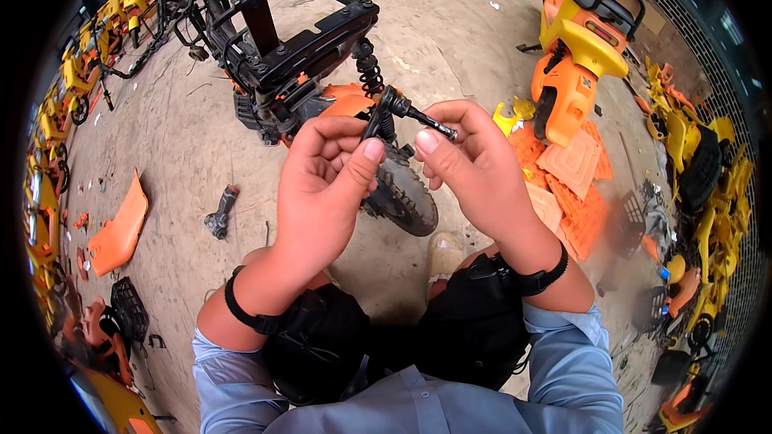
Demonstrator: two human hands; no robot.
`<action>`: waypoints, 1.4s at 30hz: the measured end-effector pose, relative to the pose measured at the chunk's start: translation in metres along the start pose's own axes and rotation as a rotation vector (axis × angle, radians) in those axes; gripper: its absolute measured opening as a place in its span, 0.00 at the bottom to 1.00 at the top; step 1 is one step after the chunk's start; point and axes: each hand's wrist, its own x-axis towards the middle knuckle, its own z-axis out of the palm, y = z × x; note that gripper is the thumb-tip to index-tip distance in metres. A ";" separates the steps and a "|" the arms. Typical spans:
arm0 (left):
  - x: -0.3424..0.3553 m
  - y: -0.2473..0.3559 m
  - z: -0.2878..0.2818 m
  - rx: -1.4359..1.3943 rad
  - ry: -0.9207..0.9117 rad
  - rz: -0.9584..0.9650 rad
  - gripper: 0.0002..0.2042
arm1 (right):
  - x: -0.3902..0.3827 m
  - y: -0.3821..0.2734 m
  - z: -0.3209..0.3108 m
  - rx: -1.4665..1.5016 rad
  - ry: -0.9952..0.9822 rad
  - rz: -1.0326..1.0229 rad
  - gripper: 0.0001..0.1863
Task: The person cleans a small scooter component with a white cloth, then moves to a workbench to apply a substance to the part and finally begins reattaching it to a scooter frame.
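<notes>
In front of me I hold what looks like a black ratchet wrench (392, 102) with a long bit on its head. My left hand (326, 177) is closed, pinching the wrench's handle between thumb and fingers. The thumb and fingers of my right hand (470, 165) close on the shiny end of the bit (435, 124). Just beyond my hands stands a stripped scooter frame (314, 48) with a black rear rack. Its coil shock absorber (368, 68) and rear tyre (406, 201) show partly behind the wrench and my hands.
A dark grey handheld power tool (219, 213) lies on the concrete floor at left, near an orange panel (121, 225). To the right are orange plates (571, 165) and a yellow-orange scooter (571, 64). Yellow scooters (76, 64) line the left; yellow parts (708, 217) pile up far right.
</notes>
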 end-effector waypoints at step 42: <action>-0.002 0.001 0.002 0.059 0.009 0.104 0.12 | 0.002 0.014 -0.013 0.038 -0.013 -0.051 0.07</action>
